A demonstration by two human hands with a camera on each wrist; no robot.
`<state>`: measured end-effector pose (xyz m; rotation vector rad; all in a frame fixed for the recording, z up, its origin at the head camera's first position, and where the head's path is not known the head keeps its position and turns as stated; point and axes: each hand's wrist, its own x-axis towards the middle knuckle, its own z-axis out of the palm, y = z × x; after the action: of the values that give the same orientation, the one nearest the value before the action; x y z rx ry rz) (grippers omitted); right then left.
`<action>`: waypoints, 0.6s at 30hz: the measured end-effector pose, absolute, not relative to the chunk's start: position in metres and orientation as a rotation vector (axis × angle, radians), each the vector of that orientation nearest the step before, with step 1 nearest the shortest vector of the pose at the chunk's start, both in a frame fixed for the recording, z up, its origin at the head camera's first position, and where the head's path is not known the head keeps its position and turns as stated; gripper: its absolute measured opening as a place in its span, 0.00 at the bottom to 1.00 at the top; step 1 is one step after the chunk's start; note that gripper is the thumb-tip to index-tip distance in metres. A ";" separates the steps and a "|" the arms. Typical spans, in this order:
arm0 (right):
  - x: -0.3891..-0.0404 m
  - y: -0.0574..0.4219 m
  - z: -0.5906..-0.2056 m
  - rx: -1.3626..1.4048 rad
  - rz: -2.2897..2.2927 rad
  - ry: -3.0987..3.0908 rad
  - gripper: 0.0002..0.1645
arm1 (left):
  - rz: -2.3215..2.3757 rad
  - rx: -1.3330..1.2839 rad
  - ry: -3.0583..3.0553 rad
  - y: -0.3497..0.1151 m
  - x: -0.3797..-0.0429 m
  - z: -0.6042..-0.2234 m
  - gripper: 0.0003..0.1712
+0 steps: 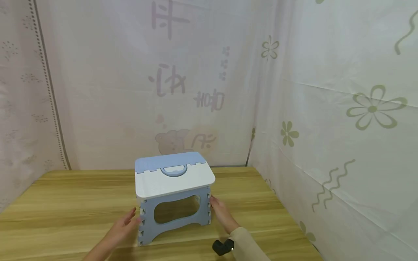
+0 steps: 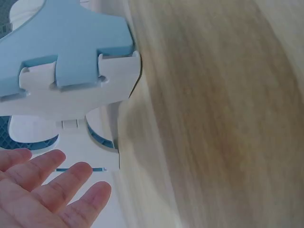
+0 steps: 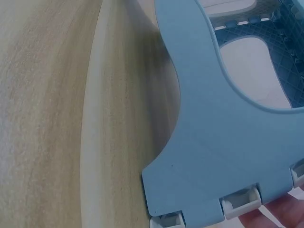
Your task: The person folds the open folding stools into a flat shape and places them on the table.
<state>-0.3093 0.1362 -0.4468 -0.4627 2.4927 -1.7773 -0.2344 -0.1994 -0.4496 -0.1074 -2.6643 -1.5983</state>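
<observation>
We see a small nook with cloth hung on three sides, a bit like a play tent. The back cloth point(image 1: 107, 90) has big, pale writing and a little bear point(image 1: 170, 142) on it. The right cloth point(image 1: 326, 65) has green flowers and wiggly lines. The left cloth point(image 1: 19, 98) has small prints and a dark dotted stripe. Between them we see a table point(image 1: 81, 203) with a wood-grain top. The soft prints and the blue and white stool point(image 1: 176, 185) look like home things to us, but the cloths hide the room behind, so we can't tell for sure.
</observation>
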 end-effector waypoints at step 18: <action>-0.305 0.131 -0.446 -0.559 -1.752 2.459 0.34 | -1.641 -0.179 -2.655 -0.188 -0.233 -0.456 0.36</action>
<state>-0.3053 0.1310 -0.4459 -0.5592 2.4593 -1.7524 -0.2326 -0.1879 -0.4563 -0.1792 -2.6552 -1.6405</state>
